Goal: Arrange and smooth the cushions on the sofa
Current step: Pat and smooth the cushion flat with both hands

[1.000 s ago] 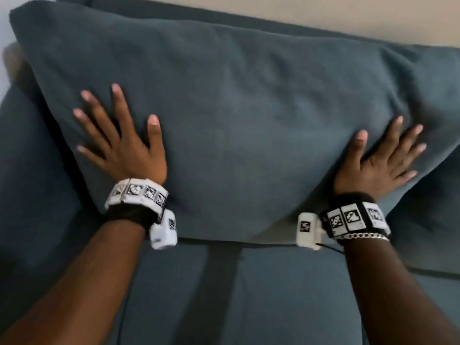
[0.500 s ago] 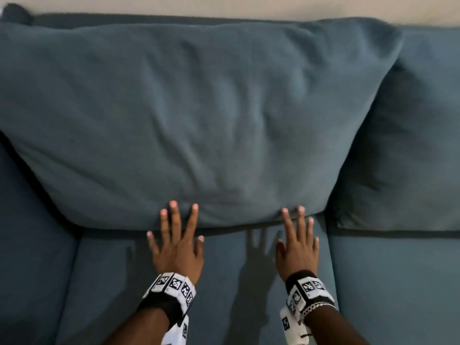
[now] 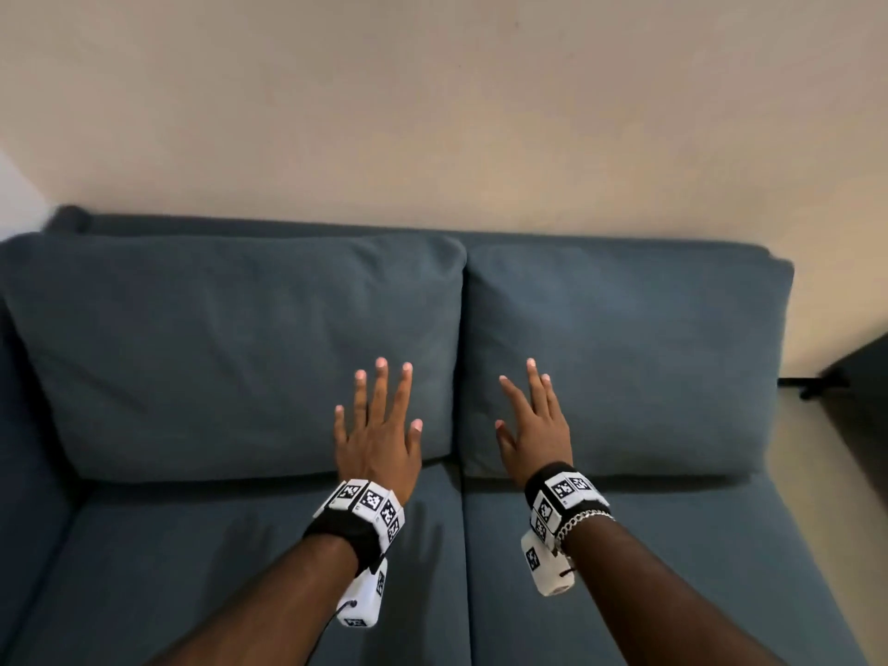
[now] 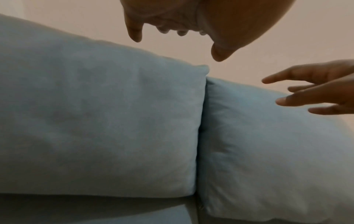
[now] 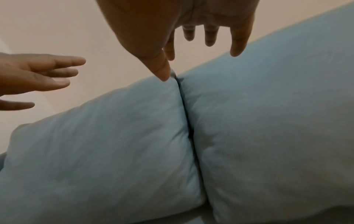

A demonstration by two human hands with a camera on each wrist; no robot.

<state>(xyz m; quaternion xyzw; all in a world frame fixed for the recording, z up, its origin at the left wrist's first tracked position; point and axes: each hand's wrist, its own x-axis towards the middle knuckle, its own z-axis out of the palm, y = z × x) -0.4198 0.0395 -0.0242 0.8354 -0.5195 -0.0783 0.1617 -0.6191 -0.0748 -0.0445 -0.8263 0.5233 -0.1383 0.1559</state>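
Two blue-grey back cushions stand side by side against the sofa back: the left cushion [image 3: 230, 348] [image 4: 99, 128] [image 5: 107, 144] and the right cushion [image 3: 624, 358] [image 4: 277, 151] [image 5: 277, 128]. Their inner edges meet in the middle. My left hand [image 3: 379, 425] [image 4: 172, 27] hovers with straight, spread fingers in front of the left cushion's lower right part. My right hand [image 3: 533, 420] [image 5: 201, 37] hovers the same way before the right cushion's lower left part. Both wrist views show air between fingers and fabric. Neither hand holds anything.
The sofa's seat cushions [image 3: 240, 569] lie below my forearms, split by a seam in the middle. A beige wall [image 3: 432, 113] rises behind the sofa. A dark piece of furniture [image 3: 860, 377] stands off the sofa's right end, over pale floor.
My hands have lifted off the left cushion and drawn back. The view has pulled away, and both back cushions now show side by side.
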